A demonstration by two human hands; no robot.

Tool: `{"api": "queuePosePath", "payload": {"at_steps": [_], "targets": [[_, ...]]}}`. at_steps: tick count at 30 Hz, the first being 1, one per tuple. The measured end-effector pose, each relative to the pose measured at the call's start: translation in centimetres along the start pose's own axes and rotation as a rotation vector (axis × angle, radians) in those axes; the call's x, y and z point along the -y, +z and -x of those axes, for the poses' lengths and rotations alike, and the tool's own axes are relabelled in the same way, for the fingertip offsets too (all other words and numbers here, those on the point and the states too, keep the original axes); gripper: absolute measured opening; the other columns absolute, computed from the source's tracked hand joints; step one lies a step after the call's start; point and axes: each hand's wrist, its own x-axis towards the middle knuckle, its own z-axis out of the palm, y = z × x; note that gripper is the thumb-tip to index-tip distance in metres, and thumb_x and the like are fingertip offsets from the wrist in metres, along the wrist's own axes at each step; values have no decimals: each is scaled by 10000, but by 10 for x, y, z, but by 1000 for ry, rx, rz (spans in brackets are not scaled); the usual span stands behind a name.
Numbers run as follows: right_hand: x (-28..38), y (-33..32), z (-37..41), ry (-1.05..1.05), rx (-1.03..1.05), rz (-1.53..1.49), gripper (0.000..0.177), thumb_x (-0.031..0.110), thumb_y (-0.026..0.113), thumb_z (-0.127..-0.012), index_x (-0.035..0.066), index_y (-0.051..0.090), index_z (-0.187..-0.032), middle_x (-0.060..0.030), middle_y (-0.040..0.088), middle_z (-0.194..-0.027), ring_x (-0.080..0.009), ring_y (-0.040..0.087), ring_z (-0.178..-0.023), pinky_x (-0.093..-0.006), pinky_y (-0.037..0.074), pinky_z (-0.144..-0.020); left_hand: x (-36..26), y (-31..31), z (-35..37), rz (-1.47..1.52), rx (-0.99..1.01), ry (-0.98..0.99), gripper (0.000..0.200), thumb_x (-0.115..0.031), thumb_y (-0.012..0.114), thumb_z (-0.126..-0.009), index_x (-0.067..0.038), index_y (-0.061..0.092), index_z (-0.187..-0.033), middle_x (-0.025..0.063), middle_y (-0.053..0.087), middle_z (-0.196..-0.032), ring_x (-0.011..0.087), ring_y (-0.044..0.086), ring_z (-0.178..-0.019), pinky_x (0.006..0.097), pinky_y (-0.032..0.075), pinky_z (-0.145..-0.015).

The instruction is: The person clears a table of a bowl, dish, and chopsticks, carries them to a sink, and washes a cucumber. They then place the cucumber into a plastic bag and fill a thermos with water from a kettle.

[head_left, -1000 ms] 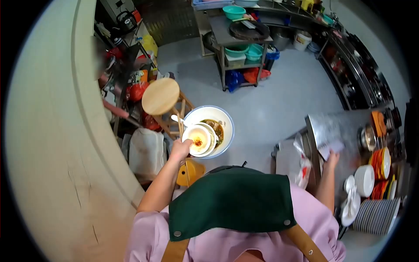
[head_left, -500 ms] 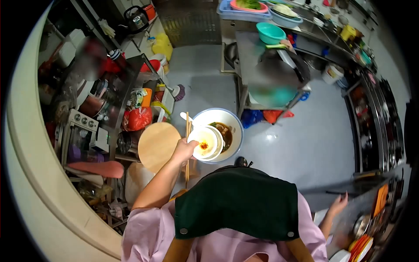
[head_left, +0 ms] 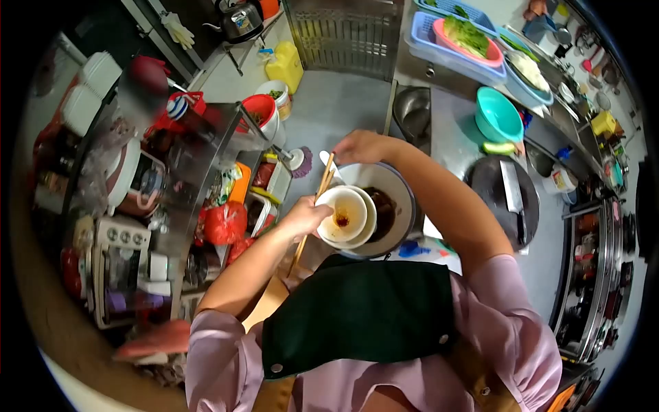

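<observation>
My left hand (head_left: 305, 218) grips a stack of dishes at its near rim: two small white bowls (head_left: 347, 214) smeared with red sauce, nested in a large white bowl (head_left: 405, 199) that holds dark broth. Wooden chopsticks (head_left: 321, 184) lie slanted across the stack's left side, beside a white spoon (head_left: 329, 165). My right hand (head_left: 360, 146) reaches over the far rim and its fingertips close on the upper end of the chopsticks. I hold the stack in front of my green apron, above the floor.
Cluttered shelves (head_left: 137, 206) with appliances and a red bag (head_left: 223, 223) stand at the left. A steel counter on the right carries a teal bowl (head_left: 499, 115), a dark round board with a cleaver (head_left: 511, 196) and blue baskets of greens (head_left: 467, 34). A yellow jug (head_left: 285, 65) stands on the floor.
I have turned left toward the shelves and counter. My right hand left the dish rack side and came up to the chopsticks on the stack. My left hand keeps holding the bowls.
</observation>
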Motion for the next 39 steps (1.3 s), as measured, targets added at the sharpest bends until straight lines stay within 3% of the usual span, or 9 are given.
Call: {"api": "queuePosePath", "payload": {"at_steps": [4, 11, 16, 20, 23, 24, 30, 37, 39], "targets": [[-18, -39, -109, -1, 301, -199, 256, 207, 633, -643, 37, 627, -835, -57, 608, -765, -149, 521, -742, -270, 410, -684, -31, -55, -73, -32, -18, 65, 231, -139, 527, -733, 29, 568, -886, 65, 584, -715, 120, 557, -591, 235, 443, -474], [-64, -119, -259, 88, 236, -660, 251, 71, 618, -668, 7, 582, -908, -57, 605, -822, -142, 541, -758, -266, 417, -748, -78, -163, -185, -70, -154, 91, 245, -137, 494, -719, 47, 580, -856, 49, 564, -698, 109, 514, -623, 254, 418, -554], [-80, -141, -385, -110, 511, -87, 188, 115, 636, -695, 27, 586, -854, -19, 584, -766, -86, 505, -692, -237, 415, -651, -92, -235, -262, -170, -299, 138, 258, -166, 495, -718, 42, 581, -842, 52, 558, -693, 120, 516, -607, 266, 421, -532], [-105, -138, -512, -118, 704, -173, 134, 120, 629, -698, 32, 591, -791, -11, 571, -701, -82, 494, -670, -231, 399, -626, -120, -280, -316, 36, -511, 3, 287, -197, 485, -719, 67, 569, -790, 146, 572, -611, 211, 576, -527, 333, 461, -488], [-97, -166, -569, -198, 508, -89, 180, 74, 620, -700, 13, 585, -865, -19, 584, -786, -94, 524, -758, -247, 423, -689, -115, -323, -361, -24, -636, 72, 297, -208, 488, -718, 70, 571, -783, 175, 564, -592, 228, 579, -514, 338, 458, -478], [-120, -167, -593, -151, 539, -414, 260, 76, 625, -696, 25, 564, -944, -24, 581, -845, -109, 528, -803, -263, 427, -721, -124, -333, -367, 80, -627, 35, 313, -219, 489, -714, 75, 570, -784, 210, 562, -596, 284, 595, -566, 363, 465, -517], [-132, -214, -632, -386, 421, -336, 134, 65, 613, -703, 45, 486, -742, 1, 506, -726, -81, 473, -685, -237, 403, -614, -96, -380, -438, 197, -988, -114, 332, -234, 499, -713, 83, 566, -786, 255, 563, -672, 346, 591, -697, 403, 452, -615], [-161, -166, -678, -45, 398, -529, 151, 88, 593, -752, 25, 579, -889, -59, 596, -773, -135, 557, -703, -245, 447, -653, -50, -408, -494, 377, -1274, -111, 350, -256, 527, -719, 84, 561, -791, 278, 553, -696, 383, 574, -701, 403, 459, -606], [-177, -147, -695, -601, 338, -191, 145, 107, 583, -763, 10, 587, -871, -90, 610, -841, -189, 582, -774, -266, 449, -702, -30, -412, -513, 414, -1367, -216, 344, -259, 525, -713, 78, 565, -771, 280, 551, -694, 392, 570, -696, 410, 463, -613]]}}
